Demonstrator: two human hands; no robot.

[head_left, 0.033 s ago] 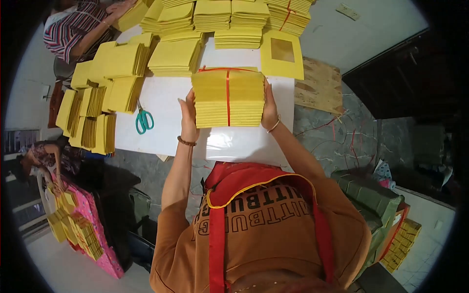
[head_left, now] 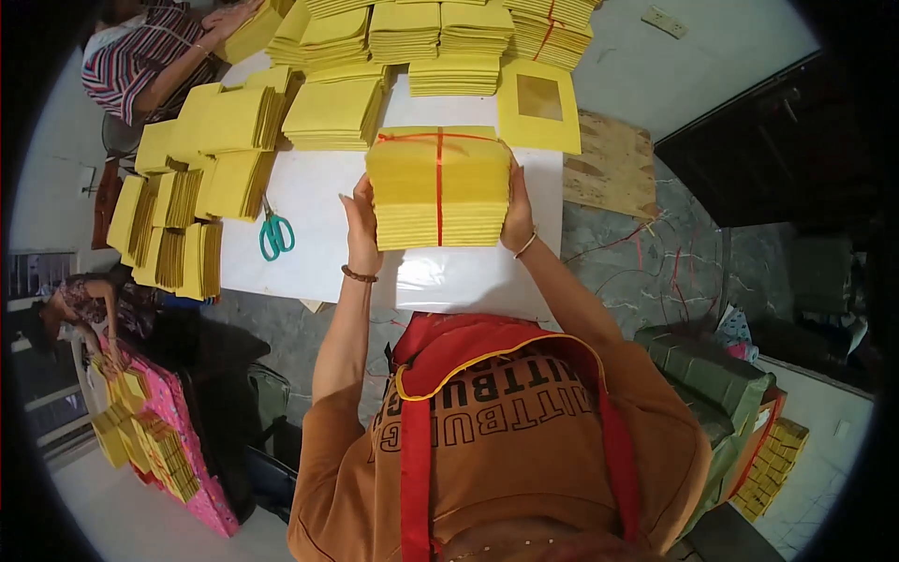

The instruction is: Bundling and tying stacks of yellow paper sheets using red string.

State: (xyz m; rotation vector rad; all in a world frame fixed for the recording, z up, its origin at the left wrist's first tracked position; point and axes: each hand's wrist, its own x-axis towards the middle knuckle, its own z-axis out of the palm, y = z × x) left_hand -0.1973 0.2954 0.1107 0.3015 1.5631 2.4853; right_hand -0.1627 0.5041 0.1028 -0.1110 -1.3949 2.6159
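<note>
A thick bundle of yellow envelopes (head_left: 438, 192) is between my two hands, above the near part of the white table. Red string crosses its top and runs down its front. My left hand (head_left: 361, 221) presses against the bundle's left side, its thumb standing up beside it. On the opposite side my right hand (head_left: 517, 204) grips the right edge, most of its fingers hidden behind the bundle. Scissors with teal handles (head_left: 276, 236) lie on the table to the left of my left hand.
More stacks of yellow envelopes (head_left: 328, 110) fill the table's far and left parts. A flat yellow sheet with a brown square (head_left: 539, 101) lies at the far right, beside a plywood board (head_left: 613, 164). One person (head_left: 154, 66) handles envelopes at far left; another works at a pink-covered table (head_left: 178, 403).
The bundle has tipped slightly, so more of its top and the crossing string shows. Both hands stay on its sides.
</note>
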